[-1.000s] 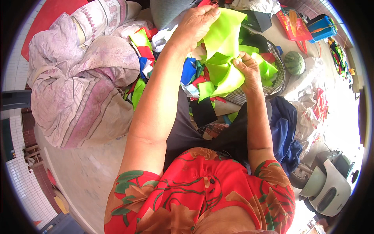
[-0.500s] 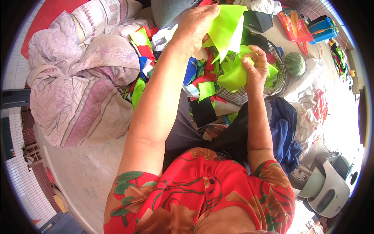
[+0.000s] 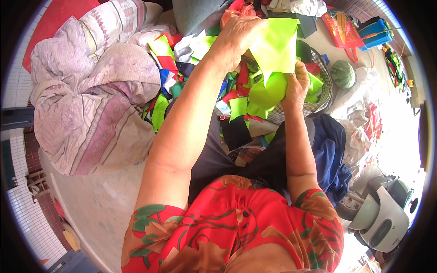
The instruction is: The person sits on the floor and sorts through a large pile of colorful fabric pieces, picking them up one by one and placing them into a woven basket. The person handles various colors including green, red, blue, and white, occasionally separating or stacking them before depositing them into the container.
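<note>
A bright lime-green fabric scrap [image 3: 277,45] is stretched between my hands above the pile. My left hand [image 3: 237,40] pinches its left corner. My right hand [image 3: 297,86] grips further lime-green fabric scraps [image 3: 269,91] below and meets the upper scrap's lower right corner. Whether its fingers pinch that corner too is hard to tell. Beneath lies a checked cloth-lined basket [image 3: 324,86] with more lime scraps in it. Next to it, red, blue, black and green scraps [image 3: 236,93] are heaped near my knees. A square black scrap [image 3: 236,133] lies in front of my lap.
A large bundled pinkish-white cloth [image 3: 95,100] fills the left side. Right of the basket are a watermelon [image 3: 343,74], a red bag [image 3: 343,32], a blue container [image 3: 376,34] and white plastic bags [image 3: 359,104]. Dark blue cloth [image 3: 328,154] lies beside my right leg, near a grey-white machine [image 3: 387,223].
The upper lime scrap has moved slightly right and down and is spread flatter. My right hand has come up against its lower corner, still holding the other lime scraps.
</note>
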Demonstrator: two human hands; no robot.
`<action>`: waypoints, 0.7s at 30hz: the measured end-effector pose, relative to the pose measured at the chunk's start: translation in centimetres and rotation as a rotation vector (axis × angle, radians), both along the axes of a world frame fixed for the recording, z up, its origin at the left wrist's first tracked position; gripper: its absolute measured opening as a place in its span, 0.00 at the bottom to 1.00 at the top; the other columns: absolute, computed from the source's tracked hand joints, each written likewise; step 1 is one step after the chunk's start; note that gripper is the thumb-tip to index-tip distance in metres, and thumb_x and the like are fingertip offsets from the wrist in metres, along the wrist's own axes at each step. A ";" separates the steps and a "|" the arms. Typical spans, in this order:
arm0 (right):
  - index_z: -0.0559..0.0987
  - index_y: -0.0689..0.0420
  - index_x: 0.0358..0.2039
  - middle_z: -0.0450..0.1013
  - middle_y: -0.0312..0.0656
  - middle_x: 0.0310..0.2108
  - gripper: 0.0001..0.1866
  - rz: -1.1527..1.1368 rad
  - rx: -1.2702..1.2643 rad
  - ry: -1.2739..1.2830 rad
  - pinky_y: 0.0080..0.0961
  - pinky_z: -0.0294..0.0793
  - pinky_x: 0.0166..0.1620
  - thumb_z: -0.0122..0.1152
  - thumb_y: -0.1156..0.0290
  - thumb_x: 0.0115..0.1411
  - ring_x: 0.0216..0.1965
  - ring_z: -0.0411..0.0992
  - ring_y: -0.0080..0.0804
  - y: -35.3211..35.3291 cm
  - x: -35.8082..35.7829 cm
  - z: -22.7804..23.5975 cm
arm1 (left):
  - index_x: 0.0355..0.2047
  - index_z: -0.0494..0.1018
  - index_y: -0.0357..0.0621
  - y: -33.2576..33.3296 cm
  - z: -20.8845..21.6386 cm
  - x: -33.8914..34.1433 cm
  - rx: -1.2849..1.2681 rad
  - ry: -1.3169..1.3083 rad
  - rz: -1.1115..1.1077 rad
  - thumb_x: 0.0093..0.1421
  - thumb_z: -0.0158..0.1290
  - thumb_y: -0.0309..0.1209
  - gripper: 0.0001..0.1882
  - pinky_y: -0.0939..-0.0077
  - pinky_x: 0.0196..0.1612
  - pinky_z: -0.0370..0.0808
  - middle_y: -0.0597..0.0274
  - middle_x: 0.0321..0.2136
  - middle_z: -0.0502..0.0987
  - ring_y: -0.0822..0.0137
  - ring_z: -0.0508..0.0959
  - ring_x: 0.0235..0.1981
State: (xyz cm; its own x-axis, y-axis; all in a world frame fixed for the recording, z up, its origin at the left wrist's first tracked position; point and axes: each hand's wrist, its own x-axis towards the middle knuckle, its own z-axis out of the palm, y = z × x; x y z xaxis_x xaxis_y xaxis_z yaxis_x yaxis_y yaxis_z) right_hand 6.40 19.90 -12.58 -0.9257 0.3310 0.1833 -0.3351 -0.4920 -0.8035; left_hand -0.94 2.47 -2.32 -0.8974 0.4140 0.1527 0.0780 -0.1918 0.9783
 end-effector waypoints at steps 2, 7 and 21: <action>0.73 0.60 0.41 0.74 0.40 0.39 0.09 0.054 -0.126 -0.054 0.23 0.73 0.44 0.56 0.77 0.60 0.39 0.73 0.26 0.4 0.0 0.7 | 0.37 0.75 0.33 -0.3 0.7 0.1 -0.095 0.021 0.056 0.59 0.50 0.39 0.18 0.78 0.39 0.71 0.62 0.31 0.77 0.72 0.75 0.34; 0.67 0.59 0.54 0.71 0.45 0.48 0.20 0.171 -0.331 -0.044 0.34 0.74 0.50 0.53 0.74 0.61 0.48 0.71 0.35 1.4 0.2 2.3 | 0.36 0.75 0.32 -0.8 0.4 -0.3 0.000 0.073 0.107 0.59 0.50 0.37 0.17 0.79 0.39 0.70 0.62 0.31 0.77 0.73 0.75 0.34; 0.68 0.61 0.52 0.73 0.42 0.41 0.33 0.301 -0.204 -0.062 0.26 0.77 0.41 0.67 0.54 0.51 0.38 0.75 0.30 3.5 0.4 0.9 | 0.36 0.75 0.35 0.0 1.4 0.2 -0.585 0.374 0.225 0.58 0.54 0.34 0.13 0.80 0.30 0.68 0.63 0.20 0.73 0.76 0.71 0.24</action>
State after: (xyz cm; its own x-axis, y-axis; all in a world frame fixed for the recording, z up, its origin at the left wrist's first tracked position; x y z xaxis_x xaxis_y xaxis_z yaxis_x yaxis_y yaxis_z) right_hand 6.79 23.42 -11.64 -0.9944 0.0657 0.0827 -0.1047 -0.7132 -0.6930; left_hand -0.71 2.47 -0.94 -0.9015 0.3332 0.2761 0.4030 0.4144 0.8160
